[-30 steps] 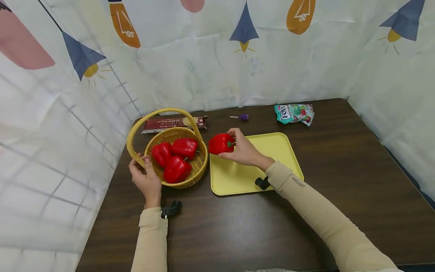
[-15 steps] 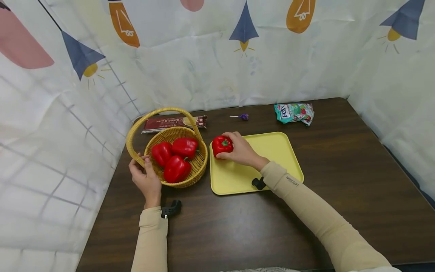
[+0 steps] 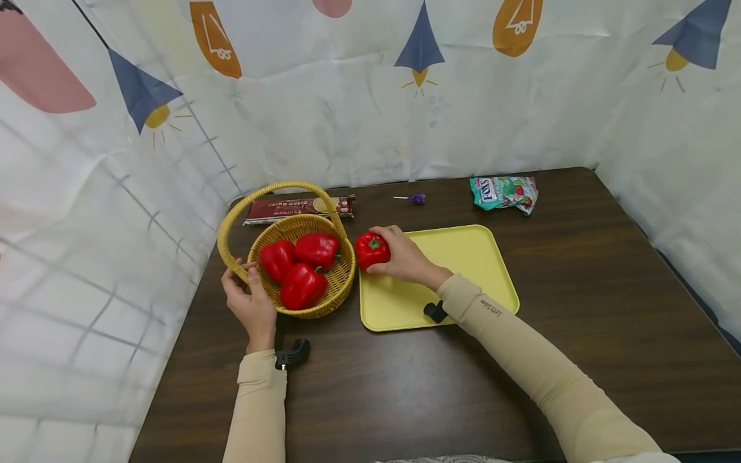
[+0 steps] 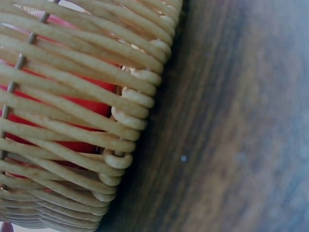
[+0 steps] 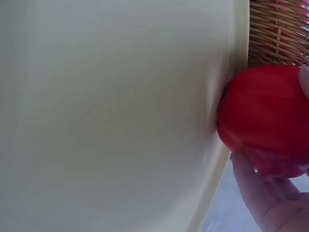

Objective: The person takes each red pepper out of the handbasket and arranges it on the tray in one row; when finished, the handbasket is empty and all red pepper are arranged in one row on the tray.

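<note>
My right hand [image 3: 410, 260] grips a red bell pepper [image 3: 369, 252], its green stem facing up, at the far left corner of a yellow tray [image 3: 466, 260]. In the right wrist view, the pepper [image 5: 265, 113] sits against the tray's raised rim [image 5: 240, 38], with fingers at its sides. Left of the tray stands a yellow wicker basket [image 3: 347, 273] holding three red bell peppers [image 3: 302, 287]. My left hand [image 3: 253, 310] holds the basket where its arched handle [image 3: 272, 188] meets the rim. The basket's woven wall [image 4: 72, 106] fills much of the left wrist view.
Behind the basket lies a dark red biscuit packet [image 3: 283, 209]. A purple-wrapped lollipop [image 3: 418, 199] and a teal sweets bag [image 3: 503, 193] lie along the back of the brown table [image 3: 579, 289]. Patterned cloth [image 3: 347, 116] hangs behind it.
My right hand has turned the pepper so its stem points up instead of right, and brought it down onto the tray's left edge, then slightly left. My left hand stays on the basket.
</note>
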A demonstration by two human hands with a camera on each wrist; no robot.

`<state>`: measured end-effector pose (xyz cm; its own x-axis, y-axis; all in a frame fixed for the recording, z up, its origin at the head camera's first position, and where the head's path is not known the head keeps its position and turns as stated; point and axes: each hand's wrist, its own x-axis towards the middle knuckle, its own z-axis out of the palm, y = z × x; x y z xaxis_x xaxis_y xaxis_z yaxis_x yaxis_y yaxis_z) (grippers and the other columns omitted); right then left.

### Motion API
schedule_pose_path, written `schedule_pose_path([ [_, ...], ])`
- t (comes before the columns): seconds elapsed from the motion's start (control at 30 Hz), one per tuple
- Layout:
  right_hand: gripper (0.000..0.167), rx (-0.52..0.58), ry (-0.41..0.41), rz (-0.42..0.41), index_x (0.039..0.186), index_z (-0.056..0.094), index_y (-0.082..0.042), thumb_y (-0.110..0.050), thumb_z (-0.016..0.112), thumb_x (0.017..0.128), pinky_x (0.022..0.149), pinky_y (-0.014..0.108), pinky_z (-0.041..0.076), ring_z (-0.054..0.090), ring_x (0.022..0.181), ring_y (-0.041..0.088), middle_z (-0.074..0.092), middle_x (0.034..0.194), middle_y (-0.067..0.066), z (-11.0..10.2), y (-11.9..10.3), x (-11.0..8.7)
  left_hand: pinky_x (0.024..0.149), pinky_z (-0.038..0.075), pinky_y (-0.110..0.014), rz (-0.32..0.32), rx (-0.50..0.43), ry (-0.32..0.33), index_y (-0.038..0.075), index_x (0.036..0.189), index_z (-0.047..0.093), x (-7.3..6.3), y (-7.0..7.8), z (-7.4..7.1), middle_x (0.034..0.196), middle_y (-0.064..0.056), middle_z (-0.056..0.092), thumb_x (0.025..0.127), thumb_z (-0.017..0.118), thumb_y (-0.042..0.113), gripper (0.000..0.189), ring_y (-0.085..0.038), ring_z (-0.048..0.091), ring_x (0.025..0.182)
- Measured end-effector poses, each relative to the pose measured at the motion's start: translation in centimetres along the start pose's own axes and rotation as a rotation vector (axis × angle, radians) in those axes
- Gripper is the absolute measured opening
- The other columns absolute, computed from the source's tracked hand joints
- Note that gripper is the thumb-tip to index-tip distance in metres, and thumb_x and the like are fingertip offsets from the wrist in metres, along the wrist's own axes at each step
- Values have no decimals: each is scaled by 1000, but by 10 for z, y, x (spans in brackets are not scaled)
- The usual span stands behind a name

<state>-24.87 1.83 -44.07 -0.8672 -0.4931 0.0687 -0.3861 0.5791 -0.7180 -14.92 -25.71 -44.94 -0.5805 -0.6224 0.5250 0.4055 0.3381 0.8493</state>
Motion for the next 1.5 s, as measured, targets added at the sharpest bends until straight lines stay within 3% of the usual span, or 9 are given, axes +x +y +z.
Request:
schedule_pose_path([
  [0.27,84,0,20,5,145,42,-11,-32,84,76,96,46,47,52,116,29,46,129,14,4,-1,1,89,43,-22,5,32,11,-2,125,53,0,1,-2,109,-30,57,98,53,4,28,-40,55,104],
  [0.5,85,6,24,6,146,40,-11,-32,84,76,97,47,47,52,118,30,45,131,14,5,0,1,88,42,-22,15,70,40,-1,125,54,0,1,-2,108,-31,57,98,55,8,29,-28,57,102],
  [0.83,94,44,6,22,151,31,-10,-33,84,76,97,46,46,50,118,29,41,139,15,-2,2,-5,89,43,-22,17,44,24,-1,127,53,2,0,-1,108,-29,57,98,54,5,29,-33,56,103],
  [0.97,94,68,5,6,152,29,-8,-33,82,78,97,45,47,48,122,34,37,146,17,-12,-1,-11,89,43,-23,16,47,17,-1,126,52,2,0,-1,108,-29,58,98,54,6,29,-25,58,102],
  [1.13,90,88,48,-46,151,31,-9,-35,80,81,102,44,43,42,131,31,36,148,13,-22,-11,-16,86,43,-23,-2,74,32,-6,123,54,2,2,-1,110,-33,57,98,57,12,31,-10,56,95],
  [1.33,75,94,147,-185,145,43,-9,-30,79,82,104,41,41,43,130,23,42,145,9,-24,-39,-20,81,44,-22,-37,112,63,-11,120,56,3,4,-1,107,-30,60,95,59,5,30,-8,55,90],
  [1.5,65,101,167,-282,140,49,-8,-23,78,84,103,37,42,46,128,21,47,140,6,-13,-64,-22,80,44,-22,-50,131,63,-11,119,56,2,4,-2,104,-28,61,94,60,1,28,-9,55,88],
])
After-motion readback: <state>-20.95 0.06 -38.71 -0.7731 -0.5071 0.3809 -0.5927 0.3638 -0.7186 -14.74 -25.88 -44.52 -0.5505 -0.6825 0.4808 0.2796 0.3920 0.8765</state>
